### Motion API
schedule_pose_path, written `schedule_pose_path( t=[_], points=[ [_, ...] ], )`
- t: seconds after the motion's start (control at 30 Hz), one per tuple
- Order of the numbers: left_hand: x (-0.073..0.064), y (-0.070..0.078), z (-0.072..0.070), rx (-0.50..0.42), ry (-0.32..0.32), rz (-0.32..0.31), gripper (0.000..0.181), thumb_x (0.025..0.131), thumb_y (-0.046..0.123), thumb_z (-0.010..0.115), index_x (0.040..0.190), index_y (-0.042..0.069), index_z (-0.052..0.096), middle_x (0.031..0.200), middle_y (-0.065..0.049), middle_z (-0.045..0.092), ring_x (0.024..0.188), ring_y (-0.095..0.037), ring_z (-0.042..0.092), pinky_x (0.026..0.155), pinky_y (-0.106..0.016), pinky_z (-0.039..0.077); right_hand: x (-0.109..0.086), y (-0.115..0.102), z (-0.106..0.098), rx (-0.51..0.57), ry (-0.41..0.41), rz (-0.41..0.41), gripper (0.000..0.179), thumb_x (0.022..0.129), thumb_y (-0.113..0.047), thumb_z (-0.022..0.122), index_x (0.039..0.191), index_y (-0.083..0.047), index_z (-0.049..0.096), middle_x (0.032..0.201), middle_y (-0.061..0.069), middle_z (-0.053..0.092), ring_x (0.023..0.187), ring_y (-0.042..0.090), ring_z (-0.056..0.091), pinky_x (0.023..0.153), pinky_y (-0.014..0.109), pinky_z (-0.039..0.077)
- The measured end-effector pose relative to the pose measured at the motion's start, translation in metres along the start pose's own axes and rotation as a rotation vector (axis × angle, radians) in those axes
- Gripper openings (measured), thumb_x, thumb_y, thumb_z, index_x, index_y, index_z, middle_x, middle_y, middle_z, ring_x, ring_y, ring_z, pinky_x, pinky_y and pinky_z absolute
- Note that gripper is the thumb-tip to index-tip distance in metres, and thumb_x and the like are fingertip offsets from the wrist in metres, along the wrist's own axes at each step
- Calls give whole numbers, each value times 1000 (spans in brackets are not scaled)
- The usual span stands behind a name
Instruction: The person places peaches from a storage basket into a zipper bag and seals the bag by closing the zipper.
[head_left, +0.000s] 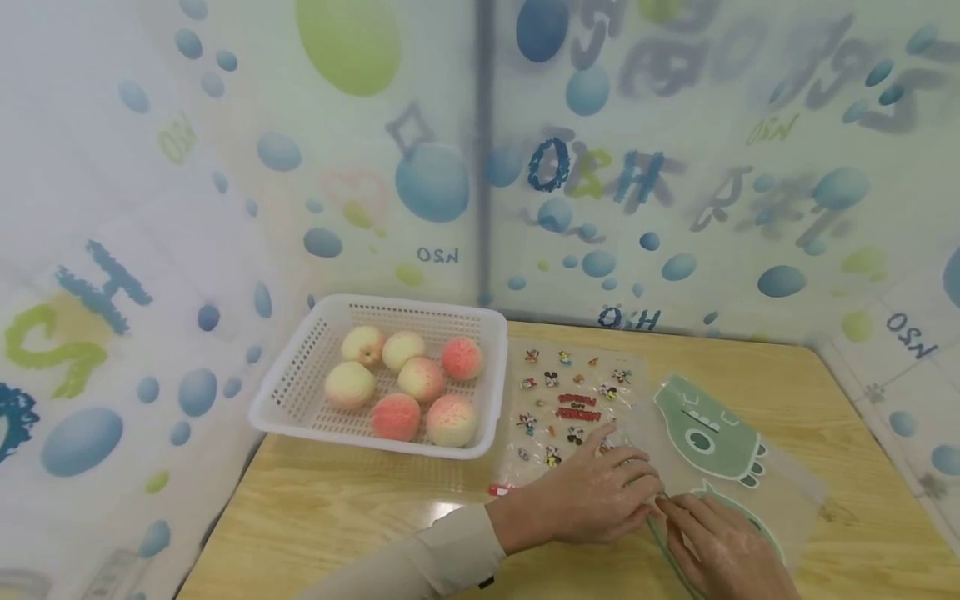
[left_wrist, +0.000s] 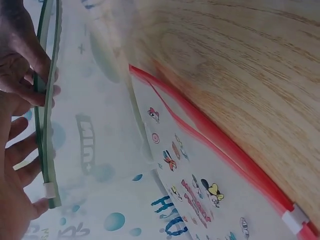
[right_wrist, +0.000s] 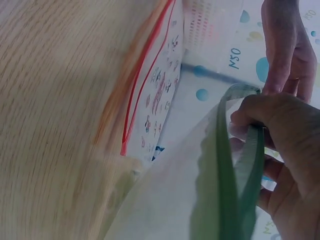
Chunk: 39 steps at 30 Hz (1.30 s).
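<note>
A clear zip bag with a green dinosaur print (head_left: pixel 697 429) lies in front of me. Its green zip edge (left_wrist: pixel 46 130) carries a white slider (left_wrist: pixel 49 190). My left hand (head_left: pixel 592 492) holds that edge near the slider, fingers spread along it in the left wrist view. Close beside it, my right hand (head_left: pixel 723 542) pinches the same edge between thumb and fingers. In the right wrist view the right hand (right_wrist: pixel 290 135) has its fingertips at the bag's mouth (right_wrist: pixel 240 150), where the two green strips stand apart. The left hand (right_wrist: pixel 286 50) shows just beyond.
A second clear zip bag (head_left: pixel 540 425), printed with cartoon figures and edged in a red zip (left_wrist: pixel 215 140), lies left of the green one. At the table's back left stands a white plastic basket (head_left: pixel 262 408) holding several peaches (head_left: pixel 395 417). Patterned curtains (head_left: pixel 480 167) enclose the wooden table (head_left: pixel 300 517).
</note>
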<state>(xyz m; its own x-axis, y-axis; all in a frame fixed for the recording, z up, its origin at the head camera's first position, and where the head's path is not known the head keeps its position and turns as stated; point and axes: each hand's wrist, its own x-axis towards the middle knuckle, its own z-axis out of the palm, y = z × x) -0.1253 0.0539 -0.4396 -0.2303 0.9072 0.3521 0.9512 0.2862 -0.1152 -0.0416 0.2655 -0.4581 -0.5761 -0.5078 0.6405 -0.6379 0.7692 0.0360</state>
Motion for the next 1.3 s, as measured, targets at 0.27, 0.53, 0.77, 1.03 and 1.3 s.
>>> schedule_pose_path(
  t=[0.27, 0.53, 0.77, 1.03, 1.3],
  points=[
    [3, -5, 5, 45, 89, 7, 31, 101, 50, 58, 115, 29, 75, 132, 7, 64, 133, -13, 49, 120, -48, 17, 2, -10, -8, -61, -103, 98, 69, 110, -44, 21, 102, -6, 78, 98, 2, 70, 80, 21, 67, 68, 40, 57],
    [1, -8, 7, 64, -12, -86, 30, 100, 43, 60, 122, 28, 72, 135, 8, 62, 132, -14, 47, 118, -55, 18, 4, -13, -8, -74, -119, 141, 73, 109, -44, 17, 102, -4, 77, 99, 6, 69, 77, 21, 67, 63, 38, 58],
    [0, -11, 7, 34, -44, -121, 33, 100, 41, 59, 128, 26, 68, 141, 7, 58, 134, -16, 46, 119, -55, 9, 0, -8, -6, -100, -52, 88, 61, 108, -37, 26, 110, 2, 72, 103, 13, 69, 79, 27, 62, 57, 41, 53],
    [0, -14, 11, 9, -38, -151, 40, 96, 33, 65, 134, 19, 63, 147, 0, 52, 136, -20, 44, 119, -54, 13, -5, -10, -5, -150, -14, 131, 57, 105, -31, 26, 114, 1, 72, 113, 17, 67, 86, 37, 61, 56, 48, 51],
    [-2, -23, 18, 1, -76, -226, 63, 87, 35, 75, 141, 12, 55, 151, -7, 46, 135, -24, 44, 117, -56, 22, -17, -12, 0, -221, 28, 279, 52, 99, -32, 31, 111, -5, 74, 108, 21, 65, 75, 40, 60, 45, 48, 45]
  ],
)
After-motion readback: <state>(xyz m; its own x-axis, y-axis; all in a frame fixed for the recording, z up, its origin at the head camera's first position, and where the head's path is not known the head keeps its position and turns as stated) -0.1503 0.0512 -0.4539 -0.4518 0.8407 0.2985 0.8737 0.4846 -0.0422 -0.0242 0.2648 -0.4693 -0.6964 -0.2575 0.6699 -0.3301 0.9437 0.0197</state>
